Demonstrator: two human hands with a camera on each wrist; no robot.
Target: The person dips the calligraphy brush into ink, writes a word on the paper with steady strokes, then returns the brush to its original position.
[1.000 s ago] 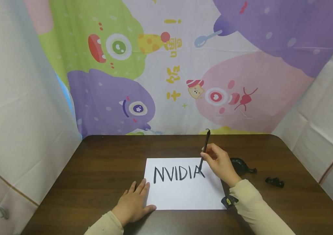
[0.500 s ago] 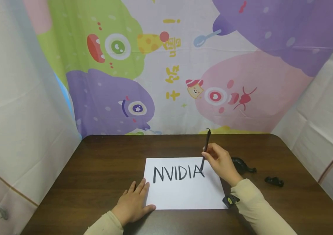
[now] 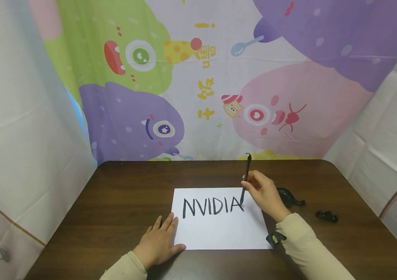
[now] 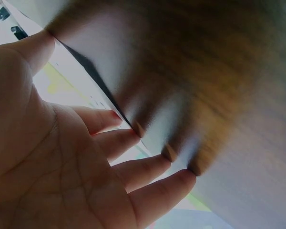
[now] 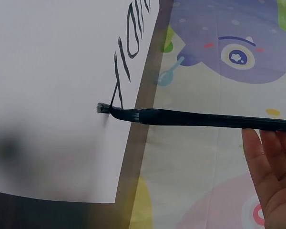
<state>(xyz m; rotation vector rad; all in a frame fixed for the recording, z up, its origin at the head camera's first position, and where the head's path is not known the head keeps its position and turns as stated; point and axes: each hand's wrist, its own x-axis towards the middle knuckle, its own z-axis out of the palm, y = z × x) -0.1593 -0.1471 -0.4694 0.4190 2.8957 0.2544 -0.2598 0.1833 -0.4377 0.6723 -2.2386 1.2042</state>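
Note:
My right hand [image 3: 264, 192] pinches a black-handled writing brush [image 3: 245, 175] near the middle of its shaft. The brush stands steeply over white paper [image 3: 219, 233]. In the right wrist view its dark bristles [image 5: 124, 114] bend against the sheet at the painted A. Black letters NVIDIA [image 3: 214, 206] run across the upper half of the sheet. At the paper's left edge, my left hand [image 3: 159, 241] rests with spread fingers, fingertips and thumb touching or nearly touching the sheet. The left wrist view shows these fingertips [image 4: 193, 175] against the glossy brown tabletop.
A black rounded dish with a curled spout [image 3: 289, 197] sits right of my right hand, partly hidden by it. Farther right lies a small bumpy black piece [image 3: 327, 216]. The dark wooden table [image 3: 114, 194] ends at a cartoon-printed curtain [image 3: 205, 136]. White cloth hangs on both sides.
The brush tip has slid slightly right across the A, to its right leg, with the right hand shifting along. The left hand stays in place on the paper's edge.

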